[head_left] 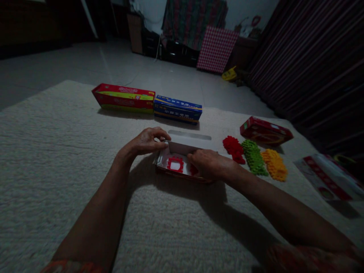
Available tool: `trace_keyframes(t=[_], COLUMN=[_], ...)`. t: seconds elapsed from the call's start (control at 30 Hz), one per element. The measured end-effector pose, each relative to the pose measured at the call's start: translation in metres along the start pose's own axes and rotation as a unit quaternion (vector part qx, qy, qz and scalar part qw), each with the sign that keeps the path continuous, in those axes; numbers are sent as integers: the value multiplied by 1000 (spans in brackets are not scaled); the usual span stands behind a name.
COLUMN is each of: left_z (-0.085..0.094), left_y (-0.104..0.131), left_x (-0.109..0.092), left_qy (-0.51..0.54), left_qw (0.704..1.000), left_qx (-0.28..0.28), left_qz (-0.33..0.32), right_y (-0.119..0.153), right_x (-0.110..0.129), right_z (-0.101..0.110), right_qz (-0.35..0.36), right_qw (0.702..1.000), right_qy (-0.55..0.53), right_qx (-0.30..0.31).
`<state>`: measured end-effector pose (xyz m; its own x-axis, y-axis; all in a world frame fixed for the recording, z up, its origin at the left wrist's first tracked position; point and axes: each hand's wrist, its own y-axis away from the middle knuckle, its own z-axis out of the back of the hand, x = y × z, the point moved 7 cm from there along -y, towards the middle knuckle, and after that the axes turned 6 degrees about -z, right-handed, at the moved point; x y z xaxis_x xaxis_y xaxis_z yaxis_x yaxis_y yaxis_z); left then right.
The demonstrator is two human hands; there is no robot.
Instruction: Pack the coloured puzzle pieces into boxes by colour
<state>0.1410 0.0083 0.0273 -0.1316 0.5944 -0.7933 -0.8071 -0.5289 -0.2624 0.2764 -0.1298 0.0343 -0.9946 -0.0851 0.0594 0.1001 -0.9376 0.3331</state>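
An open cardboard box (189, 147) with a white inside lies in front of me, its lid flap raised at the back. My left hand (149, 141) pinches the box's back left corner between thumb and fingers. Inside, at the left, a red square frame-like plastic piece (175, 164) with toothed edges lies flat. My right hand (209, 163) reaches down into the right part of the box, fingers curled. Another red toothed piece (193, 169) shows at those fingers, mostly hidden by the hand.
Right of the box lie piles of red (233, 149), green (254, 157) and yellow toothed pieces (274, 164). A red box (265, 131) and a white-and-red package (327, 178) lie farther right. Behind stand a red-yellow carton (125, 98) and a blue carton (178, 109) on the pale mat (71, 151).
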Motion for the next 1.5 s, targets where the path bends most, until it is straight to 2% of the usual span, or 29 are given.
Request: trace_keyframes(t=[0.13,0.27,0.5,0.7,0.77,0.87,0.97,1.07,1.13,1.23,1.37,1.5], left_z=[0,1,0,-1,-1,0,0,0,0,3,10,12], left_y=[0,0,0,0,-1,-2,-2,-2,-3,-3,-2,-2], left_x=[0,0,-1,-2,-1,1,-1,-3,-4,-2,5,6], left_qy=[-1,-3,-11,-9,-13,-20,-38,-61,-72,-85,-102,-91], left_qw=[1000,1000,1000,1000,1000,999,997,995,993,990,985,985], left_qx=[1,-2,1,-7,-8,-21,-35,-50,-58,-77,-114,-125], left_qz=[-5,-6,5,9,14,29,49,65,73,81,84,78], right_y=[0,2,1,13,26,60,98,119,120,112,108,107], right_x=[-1,-5,3,-3,-9,-29,-77,-138,-170,-195,-199,-192], right_z=[0,3,5,15,27,52,62,49,33,9,-15,-32], right_qz=[6,7,9,-12,1,29,-10,-101,-142,-169,-186,-200], right_qw=[999,999,999,999,998,971,908,854,851,879,909,924], right_qy=[48,42,42,-24,-60,-102,-130,-136,-132,-110,-83,-50], right_qx=[22,18,22,32,-24,-215,-399,-492,-489,-431,-363,-322])
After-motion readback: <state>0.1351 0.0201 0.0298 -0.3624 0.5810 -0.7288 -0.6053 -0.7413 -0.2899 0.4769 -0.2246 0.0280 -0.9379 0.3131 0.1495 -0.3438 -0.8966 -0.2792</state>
